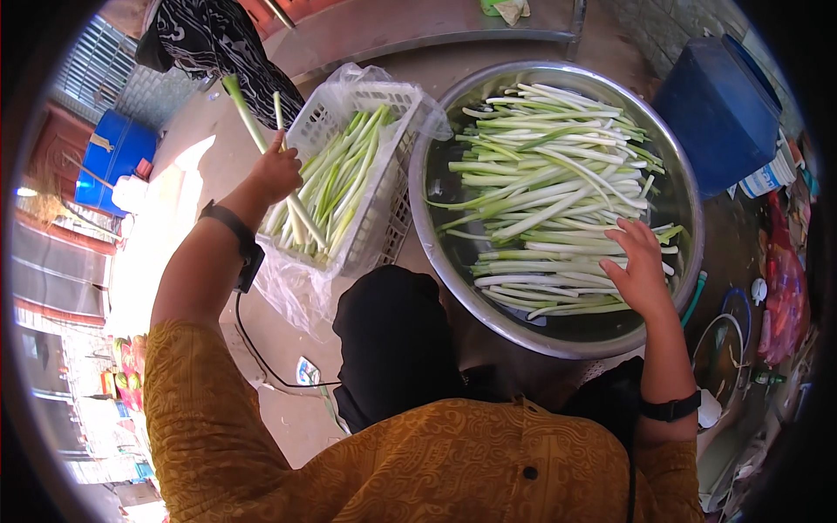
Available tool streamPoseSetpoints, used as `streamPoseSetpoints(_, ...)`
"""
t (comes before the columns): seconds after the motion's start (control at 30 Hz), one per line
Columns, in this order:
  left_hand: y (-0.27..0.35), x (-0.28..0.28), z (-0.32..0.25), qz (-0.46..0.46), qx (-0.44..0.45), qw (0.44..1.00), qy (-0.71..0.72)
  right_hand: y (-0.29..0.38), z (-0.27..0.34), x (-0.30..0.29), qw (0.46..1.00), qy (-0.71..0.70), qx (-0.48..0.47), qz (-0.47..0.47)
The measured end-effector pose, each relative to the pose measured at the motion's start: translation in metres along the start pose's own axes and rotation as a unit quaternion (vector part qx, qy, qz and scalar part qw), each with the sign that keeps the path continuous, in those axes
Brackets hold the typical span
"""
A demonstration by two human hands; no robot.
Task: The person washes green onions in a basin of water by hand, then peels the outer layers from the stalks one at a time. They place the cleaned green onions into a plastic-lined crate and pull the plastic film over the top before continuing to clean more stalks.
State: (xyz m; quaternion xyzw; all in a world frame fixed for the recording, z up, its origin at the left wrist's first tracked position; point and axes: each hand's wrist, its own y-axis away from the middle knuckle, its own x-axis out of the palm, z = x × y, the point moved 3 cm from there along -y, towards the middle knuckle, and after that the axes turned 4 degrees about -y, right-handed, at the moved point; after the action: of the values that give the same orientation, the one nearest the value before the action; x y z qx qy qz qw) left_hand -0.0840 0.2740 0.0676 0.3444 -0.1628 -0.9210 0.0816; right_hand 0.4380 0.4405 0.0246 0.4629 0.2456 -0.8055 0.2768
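My left hand [276, 171] is closed around a couple of scallion stalks [246, 115] at the near left side of a white plastic crate [386, 225]. More green and white stalks [346, 170] lie in the crate, which has clear plastic sheeting [304, 294] around it. To the right stands a large round metal basin [451, 281], holding dark-looking water and many trimmed scallions [556, 176] laid mostly crosswise. Over the basin's right part, my right hand [633, 265] has its fingers spread above the stalks, holding nothing; whether it touches them is unclear.
A person in black patterned clothing [229, 46] is beyond the crate. A blue container [719, 118] and a white bucket [770, 175] stand at the right, near hoses [700, 297]. A metal table [425, 29] is at the top, a blue barrel [111, 160] at the left.
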Motion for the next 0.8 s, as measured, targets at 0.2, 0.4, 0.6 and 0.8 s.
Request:
streamPoseSetpoints(0.2,-0.015,0.055,-0.04,0.121,0.085,0.974,-0.174,-0.004,0.011,0.0,1.0,0.012,-0.009,0.013)
streamPoseSetpoints(0.4,-0.042,0.047,-0.07,0.199,0.151,0.943,-0.218,-0.004,0.018,0.0,0.999,-0.001,-0.026,0.02)
streamPoseSetpoints(0.6,-0.065,0.056,-0.09,0.098,0.137,0.973,-0.16,-0.005,0.016,0.001,0.999,-0.019,-0.021,0.046)
streamPoseSetpoints(0.8,-0.047,0.047,-0.068,-0.008,-0.028,0.998,0.054,-0.006,0.013,0.003,0.996,-0.057,-0.02,0.059)
